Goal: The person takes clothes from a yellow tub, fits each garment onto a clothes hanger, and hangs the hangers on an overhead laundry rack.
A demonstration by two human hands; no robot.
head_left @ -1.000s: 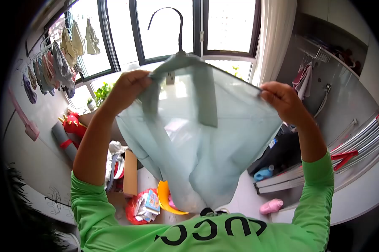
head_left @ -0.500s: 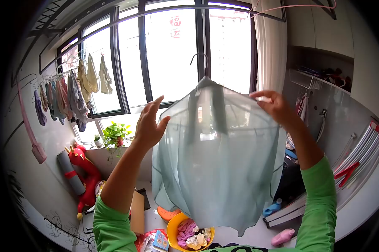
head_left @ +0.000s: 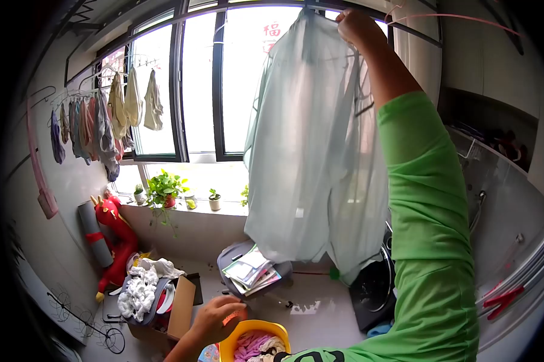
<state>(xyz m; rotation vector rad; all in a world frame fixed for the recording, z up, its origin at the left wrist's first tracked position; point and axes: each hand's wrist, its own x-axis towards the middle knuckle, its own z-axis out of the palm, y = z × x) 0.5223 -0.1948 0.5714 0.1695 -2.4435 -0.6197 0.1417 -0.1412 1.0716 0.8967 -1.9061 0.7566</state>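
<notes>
A sheer pale green shirt [head_left: 311, 145] hangs high in front of the window, its collar close under the overhead rail. The hanger's hook is hidden at the top, so I cannot tell whether it sits on the rail. My right hand [head_left: 359, 29] is raised, fingers closed at the shirt's right shoulder. Low down, my left hand [head_left: 214, 320] holds nothing, with its fingers loosely apart. Just beside it stands a yellow basin [head_left: 279, 327] with pink and cream clothes [head_left: 254, 344] inside.
Small garments [head_left: 103, 127] hang on a rack at the left. Potted plants [head_left: 165, 190] line the windowsill. Papers [head_left: 254, 268] lie on a grey stool. A cardboard box [head_left: 181, 308], white cloth [head_left: 140, 292] and red plush toy [head_left: 118, 241] stand lower left. A metal rail [head_left: 248, 6] crosses above.
My right hand has gone up with the shirt, which now hangs higher and turned more side-on. My left hand has left the shirt's side and dropped towards the basin. The view has shifted.
</notes>
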